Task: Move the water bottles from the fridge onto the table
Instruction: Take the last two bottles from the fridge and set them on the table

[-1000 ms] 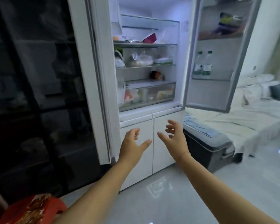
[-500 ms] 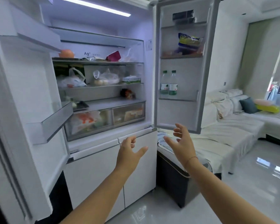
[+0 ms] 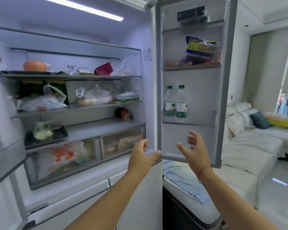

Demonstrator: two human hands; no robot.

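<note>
Counting two water bottles [image 3: 181, 103], both green-capped. Counting two hands: one left hand [image 3: 140, 161], one right hand [image 3: 195, 153]. Logging three door bins [image 3: 198, 122], two clear drawers [image 3: 63, 161], two dark trays [image 3: 56, 138] and two plastic bags [image 3: 93, 97] lying on the middle shelf [image 3: 76, 107]. Noting one yellow-and-blue snack bag [image 3: 201, 50], one ceiling light strip [image 3: 83, 8], one orange round item [image 3: 35, 65], one blue cushion [image 3: 259, 120] and one pale sofa [image 3: 249, 146].
</note>
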